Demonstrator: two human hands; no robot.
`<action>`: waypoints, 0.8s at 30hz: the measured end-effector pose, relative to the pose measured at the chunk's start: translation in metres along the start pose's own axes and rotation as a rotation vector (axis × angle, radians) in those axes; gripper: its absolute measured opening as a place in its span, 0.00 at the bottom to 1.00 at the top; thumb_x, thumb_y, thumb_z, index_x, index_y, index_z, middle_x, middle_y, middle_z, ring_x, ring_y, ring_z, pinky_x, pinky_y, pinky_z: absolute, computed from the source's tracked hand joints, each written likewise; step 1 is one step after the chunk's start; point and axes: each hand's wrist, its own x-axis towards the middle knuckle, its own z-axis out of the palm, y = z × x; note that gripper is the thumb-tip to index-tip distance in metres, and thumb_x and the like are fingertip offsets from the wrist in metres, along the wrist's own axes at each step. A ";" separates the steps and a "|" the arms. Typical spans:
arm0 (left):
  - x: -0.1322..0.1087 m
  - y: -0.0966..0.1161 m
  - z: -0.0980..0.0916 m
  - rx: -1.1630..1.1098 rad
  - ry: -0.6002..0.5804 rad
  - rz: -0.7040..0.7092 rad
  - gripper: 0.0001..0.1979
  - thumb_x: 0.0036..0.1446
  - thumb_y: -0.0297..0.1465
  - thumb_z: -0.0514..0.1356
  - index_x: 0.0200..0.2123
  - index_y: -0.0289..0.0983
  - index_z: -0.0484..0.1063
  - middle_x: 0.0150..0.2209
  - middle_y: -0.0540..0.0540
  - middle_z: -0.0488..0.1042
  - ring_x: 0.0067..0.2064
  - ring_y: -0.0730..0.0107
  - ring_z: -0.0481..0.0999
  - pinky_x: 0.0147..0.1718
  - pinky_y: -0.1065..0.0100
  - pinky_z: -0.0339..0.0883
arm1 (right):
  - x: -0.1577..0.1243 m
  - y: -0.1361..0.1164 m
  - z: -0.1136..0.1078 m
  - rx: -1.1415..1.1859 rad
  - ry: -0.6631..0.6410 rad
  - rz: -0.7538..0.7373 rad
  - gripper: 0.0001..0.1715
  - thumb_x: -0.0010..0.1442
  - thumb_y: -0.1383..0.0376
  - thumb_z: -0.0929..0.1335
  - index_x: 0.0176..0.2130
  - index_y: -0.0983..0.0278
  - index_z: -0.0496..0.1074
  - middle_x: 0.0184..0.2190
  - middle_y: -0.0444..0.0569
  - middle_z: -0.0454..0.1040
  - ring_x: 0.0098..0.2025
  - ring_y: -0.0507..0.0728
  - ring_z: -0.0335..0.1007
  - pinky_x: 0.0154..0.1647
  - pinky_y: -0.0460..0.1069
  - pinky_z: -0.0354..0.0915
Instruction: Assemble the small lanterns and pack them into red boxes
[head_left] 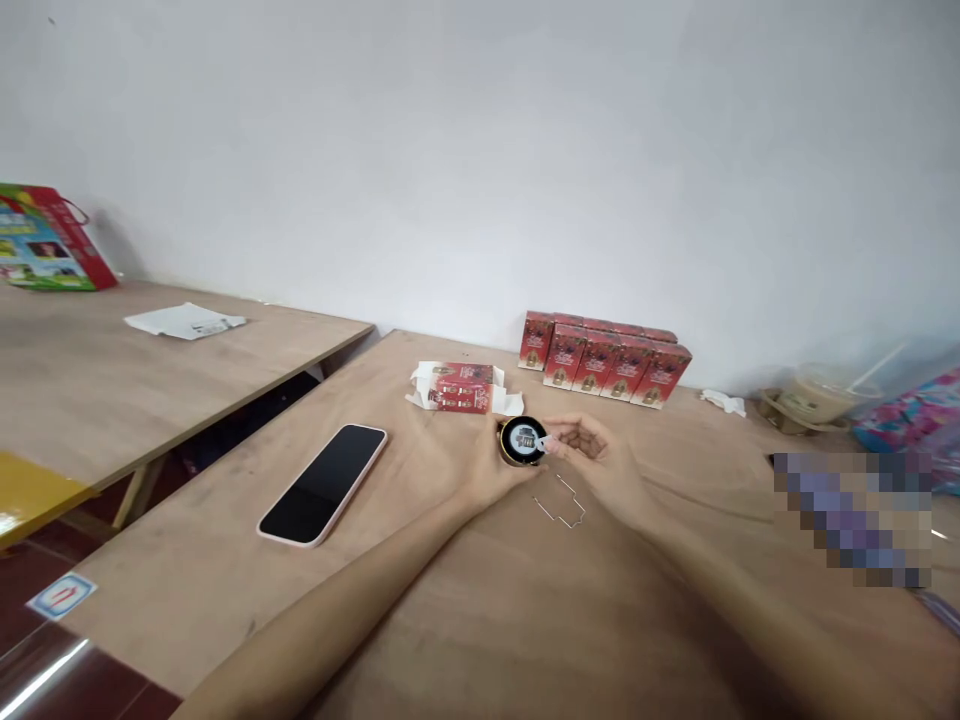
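Between my two hands is a small round black object (523, 440) with a gold rim and a pale disc in its face, perhaps the underside of a little lantern. My left hand (499, 475) is closed around its lower left side. On its right edge, my right hand (600, 455) pinches a small pale tab (547, 443); I cannot tell if the tab is attached. A thin bent wire handle (576, 505) lies on the table just below the hands. Behind them rests an opened red-and-white carton (461, 387) with its flaps spread.
Several red boxes (600, 362) stand in rows near the wall. A phone (324, 485) lies to the left on the wooden table (247, 610). At right are crumpled tissue (724, 402), a drink cup (814, 395) and a flowery bag (911, 425). Another table (187, 390) stands at left.
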 end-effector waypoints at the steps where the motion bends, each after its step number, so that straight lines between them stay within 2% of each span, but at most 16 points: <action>1: 0.001 0.000 -0.001 0.010 -0.006 0.013 0.29 0.36 0.33 0.71 0.41 0.39 0.60 0.39 0.47 0.70 0.43 0.58 0.72 0.43 0.57 0.67 | 0.001 0.001 0.000 0.020 0.018 0.011 0.18 0.52 0.53 0.71 0.39 0.62 0.73 0.32 0.48 0.76 0.33 0.54 0.72 0.36 0.50 0.70; 4: 0.004 -0.001 -0.002 0.035 -0.024 0.056 0.32 0.35 0.32 0.72 0.45 0.39 0.62 0.44 0.44 0.69 0.48 0.55 0.70 0.48 0.55 0.64 | 0.003 0.002 -0.003 0.043 0.065 0.043 0.17 0.49 0.54 0.73 0.34 0.64 0.73 0.31 0.48 0.77 0.33 0.55 0.74 0.38 0.51 0.71; 7: 0.004 -0.005 -0.003 0.052 -0.038 0.096 0.35 0.38 0.31 0.70 0.50 0.39 0.60 0.49 0.43 0.68 0.52 0.54 0.69 0.52 0.54 0.61 | 0.006 0.002 -0.008 0.038 0.095 0.050 0.18 0.50 0.52 0.72 0.33 0.64 0.74 0.32 0.50 0.78 0.35 0.56 0.75 0.40 0.53 0.71; 10: 0.003 -0.009 -0.004 0.059 -0.026 0.093 0.33 0.39 0.33 0.70 0.48 0.40 0.60 0.46 0.44 0.69 0.50 0.55 0.70 0.50 0.54 0.63 | 0.008 0.000 -0.013 -0.001 0.127 0.043 0.18 0.50 0.52 0.72 0.33 0.64 0.74 0.32 0.50 0.78 0.35 0.56 0.75 0.41 0.54 0.71; 12: 0.002 -0.011 -0.004 0.062 -0.009 0.074 0.31 0.39 0.34 0.71 0.45 0.41 0.60 0.43 0.46 0.70 0.47 0.55 0.71 0.48 0.53 0.65 | 0.009 -0.001 -0.013 -0.020 0.126 0.038 0.19 0.49 0.53 0.72 0.36 0.64 0.74 0.31 0.49 0.78 0.33 0.55 0.74 0.39 0.52 0.71; 14: 0.002 -0.011 -0.004 0.064 -0.004 0.057 0.31 0.38 0.35 0.71 0.44 0.41 0.60 0.42 0.47 0.70 0.46 0.56 0.71 0.47 0.53 0.66 | 0.008 -0.003 -0.012 -0.023 0.085 0.035 0.19 0.49 0.54 0.73 0.37 0.63 0.74 0.30 0.48 0.78 0.31 0.54 0.74 0.35 0.51 0.71; 17: 0.002 -0.010 -0.003 0.062 -0.016 0.045 0.30 0.38 0.35 0.71 0.44 0.41 0.60 0.41 0.47 0.70 0.44 0.58 0.72 0.45 0.54 0.67 | 0.004 -0.003 -0.009 -0.049 0.030 0.027 0.14 0.50 0.55 0.72 0.32 0.63 0.76 0.28 0.47 0.78 0.30 0.54 0.74 0.34 0.50 0.71; 20: 0.002 -0.009 -0.002 0.061 -0.013 0.045 0.30 0.39 0.36 0.70 0.44 0.40 0.59 0.41 0.47 0.71 0.43 0.59 0.73 0.44 0.55 0.68 | 0.002 -0.004 -0.007 -0.096 0.027 -0.048 0.11 0.52 0.57 0.71 0.30 0.63 0.76 0.30 0.47 0.78 0.31 0.54 0.74 0.36 0.50 0.71; 24: 0.003 -0.006 -0.003 0.068 -0.014 0.063 0.30 0.39 0.35 0.70 0.44 0.41 0.59 0.41 0.48 0.71 0.43 0.59 0.74 0.42 0.55 0.69 | 0.001 -0.005 -0.007 -0.157 0.016 -0.150 0.08 0.56 0.61 0.69 0.34 0.62 0.77 0.34 0.48 0.78 0.34 0.53 0.75 0.37 0.48 0.72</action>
